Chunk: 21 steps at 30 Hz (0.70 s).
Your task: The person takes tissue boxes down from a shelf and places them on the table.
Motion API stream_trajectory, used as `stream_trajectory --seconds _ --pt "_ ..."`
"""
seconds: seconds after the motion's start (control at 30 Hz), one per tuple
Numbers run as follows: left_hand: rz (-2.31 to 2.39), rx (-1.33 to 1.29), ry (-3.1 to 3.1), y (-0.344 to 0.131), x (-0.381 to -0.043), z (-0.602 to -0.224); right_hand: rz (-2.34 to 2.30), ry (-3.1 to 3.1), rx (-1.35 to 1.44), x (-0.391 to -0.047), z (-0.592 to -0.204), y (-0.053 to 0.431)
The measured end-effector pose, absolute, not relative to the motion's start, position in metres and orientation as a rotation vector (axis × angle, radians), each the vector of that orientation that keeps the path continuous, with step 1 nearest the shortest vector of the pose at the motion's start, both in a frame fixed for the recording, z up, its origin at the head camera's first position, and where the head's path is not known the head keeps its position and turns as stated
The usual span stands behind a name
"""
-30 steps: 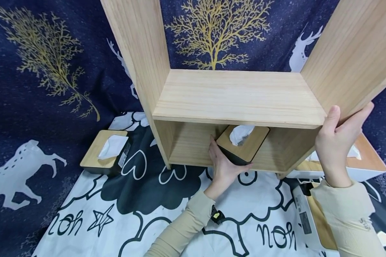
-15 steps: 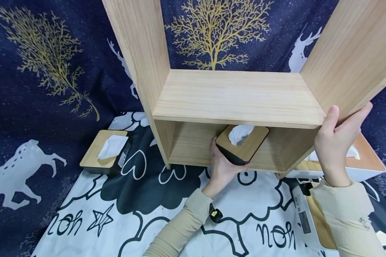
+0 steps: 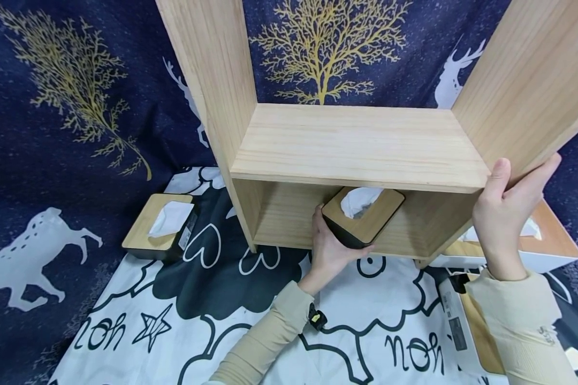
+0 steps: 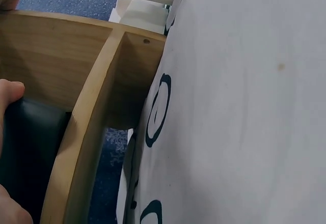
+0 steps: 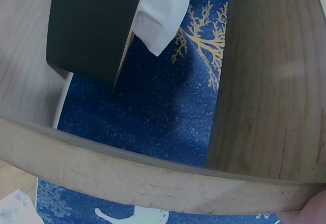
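Note:
In the head view a wooden shelf unit (image 3: 361,147) stands on the patterned cloth. A tissue box (image 3: 387,211) with a wood-look lid, dark sides and a white tissue sits slanted in its lower compartment. My left hand (image 3: 329,251) grips this box at its near corner, thumb and fingers on its dark sides; the left wrist view shows fingertips on the dark side (image 4: 33,147). At the right side panel my right hand (image 3: 503,219) holds the front edge, near the middle board's end. The right wrist view also shows the box (image 5: 94,28) beneath its tissue (image 5: 163,15).
Another dark-sided tissue box (image 3: 151,227) stands on the cloth left of the shelf. To the right are a white-sided tissue box (image 3: 549,240) and a white box with a wood-look face (image 3: 479,326), partly hidden by my right arm. A dark blue curtain (image 3: 139,128) hangs behind.
My left wrist and forearm have shifted slightly left while the hand stays on the tissue box. The box has barely moved. My right hand keeps its hold on the panel.

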<state>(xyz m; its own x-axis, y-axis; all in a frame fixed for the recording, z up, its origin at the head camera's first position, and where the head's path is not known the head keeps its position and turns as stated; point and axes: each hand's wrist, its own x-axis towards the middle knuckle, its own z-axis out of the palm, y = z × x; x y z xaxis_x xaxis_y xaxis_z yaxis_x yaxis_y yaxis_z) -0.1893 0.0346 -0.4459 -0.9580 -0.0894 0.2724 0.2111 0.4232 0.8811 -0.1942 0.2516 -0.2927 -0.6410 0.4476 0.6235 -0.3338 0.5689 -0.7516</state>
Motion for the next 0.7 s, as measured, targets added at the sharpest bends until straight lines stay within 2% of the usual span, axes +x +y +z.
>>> stream_trajectory --seconds 0.7 --pt "-1.477 -0.163 -2.417 0.0249 -0.1810 -0.4443 1.190 -1.939 -0.085 -0.1934 -0.2911 0.2522"
